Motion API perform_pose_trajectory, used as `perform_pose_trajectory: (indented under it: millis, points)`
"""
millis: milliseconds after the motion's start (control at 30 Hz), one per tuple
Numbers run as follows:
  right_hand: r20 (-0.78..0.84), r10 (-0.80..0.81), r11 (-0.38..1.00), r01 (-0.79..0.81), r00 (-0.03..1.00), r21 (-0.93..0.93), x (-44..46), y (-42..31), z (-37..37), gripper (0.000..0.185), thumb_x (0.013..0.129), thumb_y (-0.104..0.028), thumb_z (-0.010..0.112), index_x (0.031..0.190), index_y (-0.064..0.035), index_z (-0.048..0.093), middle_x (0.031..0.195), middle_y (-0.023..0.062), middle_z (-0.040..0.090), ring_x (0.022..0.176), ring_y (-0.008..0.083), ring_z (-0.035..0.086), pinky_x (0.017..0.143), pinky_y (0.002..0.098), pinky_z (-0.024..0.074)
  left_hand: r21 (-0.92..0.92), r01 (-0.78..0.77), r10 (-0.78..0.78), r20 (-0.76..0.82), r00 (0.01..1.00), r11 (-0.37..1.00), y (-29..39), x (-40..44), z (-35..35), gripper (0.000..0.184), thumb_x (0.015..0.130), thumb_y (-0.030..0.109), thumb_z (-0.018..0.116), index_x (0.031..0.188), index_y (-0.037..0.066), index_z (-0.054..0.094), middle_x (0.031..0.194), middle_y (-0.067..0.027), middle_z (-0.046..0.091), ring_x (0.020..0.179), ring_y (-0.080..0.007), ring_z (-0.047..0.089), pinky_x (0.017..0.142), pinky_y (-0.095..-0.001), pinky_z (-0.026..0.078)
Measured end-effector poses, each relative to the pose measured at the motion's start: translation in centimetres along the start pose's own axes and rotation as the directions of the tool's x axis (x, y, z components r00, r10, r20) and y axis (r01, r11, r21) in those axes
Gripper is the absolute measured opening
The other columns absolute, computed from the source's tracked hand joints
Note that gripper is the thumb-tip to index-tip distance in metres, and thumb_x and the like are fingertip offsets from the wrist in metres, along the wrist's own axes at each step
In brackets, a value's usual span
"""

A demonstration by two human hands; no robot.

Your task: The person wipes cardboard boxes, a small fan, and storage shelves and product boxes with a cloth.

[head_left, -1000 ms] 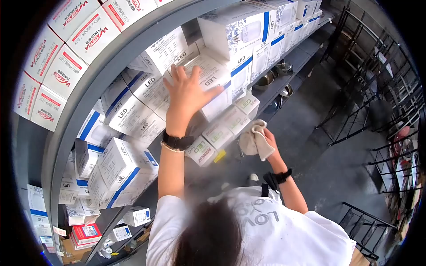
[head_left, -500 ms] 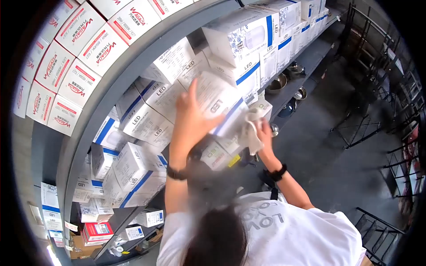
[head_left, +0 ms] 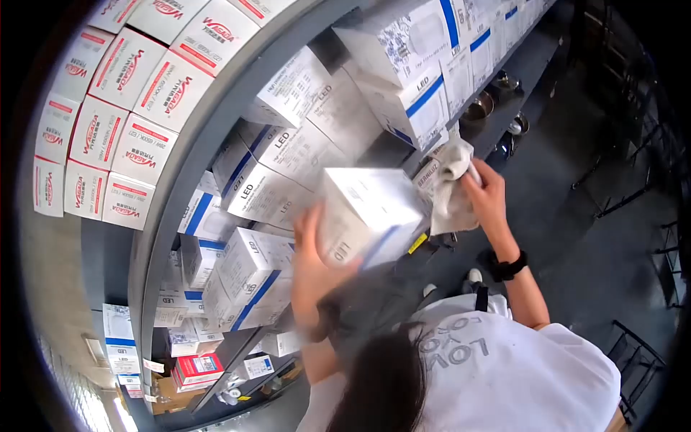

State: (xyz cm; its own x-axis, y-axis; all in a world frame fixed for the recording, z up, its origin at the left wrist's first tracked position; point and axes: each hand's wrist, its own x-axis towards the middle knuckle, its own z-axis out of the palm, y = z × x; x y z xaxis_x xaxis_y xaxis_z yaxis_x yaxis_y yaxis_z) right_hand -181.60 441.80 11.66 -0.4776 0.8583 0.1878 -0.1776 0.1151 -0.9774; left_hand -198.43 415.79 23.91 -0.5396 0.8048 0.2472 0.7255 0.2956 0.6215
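Note:
My left hand (head_left: 317,270) is wrapped round the near side of a white LED box (head_left: 374,212) with a blue stripe, held tilted in front of the shelf; the hand is slightly blurred. To the right, my right hand (head_left: 491,198) pinches a crumpled off-white cloth (head_left: 455,189), which hangs beside the held box and in front of a white box marked BERNLUZ (head_left: 426,176). Behind the held box, more white LED boxes (head_left: 277,198) stand stacked on the shelf.
Red-and-white WAGADA boxes (head_left: 129,68) fill the upper left, above a curved grey shelf edge (head_left: 176,144). Metal pans (head_left: 479,108) sit on a lower shelf at the right. A red box (head_left: 198,369) lies low at the left. Black metal racks (head_left: 633,360) stand at the right.
The LED box has come off the stack in my left hand and moved down towards the body. My right hand has moved up and right with the cloth. The view has shifted.

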Motion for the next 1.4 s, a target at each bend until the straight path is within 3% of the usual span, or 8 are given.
perform_pose_trajectory:
  millis: [100,400,567,833,867,967,1167,1400]
  points:
    - [0.492,-0.46,0.858,0.513,0.739,0.03,-0.6,-7.6,3.4,0.039,0.088,-0.025,0.063,0.117,0.0003,0.064,0.113,0.0205,0.065,0.106,0.0328,0.063,0.093,0.0402,0.0471,0.061,-0.134,0.125,0.125,0.984,0.989,0.7,-1.5,2.6,0.108,0.055,0.021,0.089,0.147,0.011,0.033,0.142,-0.026,0.034,0.132,-0.0424,0.041,0.106,-0.0461,0.041]
    - [0.361,0.482,0.865,-0.366,0.799,-0.345,-0.6,7.5,0.2,0.036,0.095,-0.03,0.063,0.102,0.0041,0.07,0.083,0.0059,0.07,0.074,0.0114,0.062,0.066,0.027,0.0491,-0.312,0.027,-0.071,-0.13,0.989,0.95,-2.3,-4.5,2.2,0.126,0.063,0.028,0.086,0.157,0.006,0.005,0.147,-0.0227,0.031,0.136,-0.0323,0.035,0.111,-0.042,0.029]
    - [-0.146,0.264,0.647,-0.063,0.953,0.76,-0.4,7.0,0.0,0.038,0.099,-0.028,0.053,0.128,-0.0037,0.056,0.118,0.0105,0.066,0.097,0.0165,0.067,0.083,0.0318,0.0548,-0.784,0.199,-0.451,-0.114,0.885,0.588,-1.6,-4.4,4.9,0.097,0.084,0.016,0.07,0.157,0.008,0.008,0.143,-0.0194,0.04,0.129,-0.0292,0.043,0.109,-0.0376,0.033]
    - [0.183,-0.065,0.359,-0.148,0.981,0.921,2.3,10.5,-1.5,0.044,0.099,-0.039,0.05,0.129,-0.0062,0.051,0.121,0.0096,0.06,0.108,0.0249,0.06,0.097,0.042,0.0501,-0.934,0.329,-0.497,0.221,0.839,0.139,-0.4,-2.9,7.4,0.068,0.091,0.04,0.061,0.147,0.01,0.037,0.14,-0.0145,0.051,0.128,-0.0302,0.051,0.102,-0.0485,0.045]
    - [-0.061,-0.171,0.821,0.176,0.983,0.544,1.5,7.9,-0.1,0.034,0.092,-0.028,0.058,0.115,-0.0039,0.052,0.109,0.0116,0.06,0.099,0.0241,0.06,0.087,0.0371,0.0482,-0.907,0.361,-0.462,0.229,0.857,0.22,-2.3,-3.0,8.8,0.069,0.091,0.046,0.06,0.146,0.01,0.038,0.14,-0.0155,0.051,0.129,-0.0314,0.05,0.103,-0.0544,0.043]
    - [-0.195,-0.678,0.726,0.605,0.709,-0.327,1.9,4.9,2.5,0.028,0.081,-0.006,0.069,0.106,-0.002,0.055,0.099,0.0135,0.06,0.095,0.0218,0.058,0.08,0.0311,0.046,-0.908,0.378,-0.44,0.27,0.857,0.179,-1.4,-3.1,9.5,0.07,0.091,0.047,0.058,0.147,0.012,0.037,0.144,-0.0138,0.048,0.132,-0.0331,0.046,0.105,-0.0607,0.038]
    - [0.178,-0.122,0.738,-0.031,0.976,0.675,-0.5,4.1,2.3,0.026,0.086,-0.001,0.062,0.111,-0.003,0.056,0.105,0.0108,0.062,0.105,0.0223,0.055,0.091,0.0352,0.0432,-0.937,0.349,-0.394,0.31,0.865,0.029,-2.1,-3.4,10.9,0.081,0.088,0.056,0.052,0.152,0.015,0.028,0.152,-0.0112,0.038,0.139,-0.0358,0.037,0.108,-0.0634,0.033]
    - [0.283,-0.763,0.563,0.813,0.58,-0.15,1.2,-6.5,5.4,0.034,0.078,-0.01,0.065,0.111,-0.0038,0.059,0.092,0.0095,0.062,0.089,0.025,0.06,0.079,0.0314,0.0483,-0.968,0.154,-0.254,0.203,0.946,-0.197,-11.3,-6.2,14.5,0.085,0.083,0.068,0.047,0.155,0.027,0.025,0.161,-0.0055,0.022,0.147,-0.0371,0.019,0.113,-0.0685,0.019]
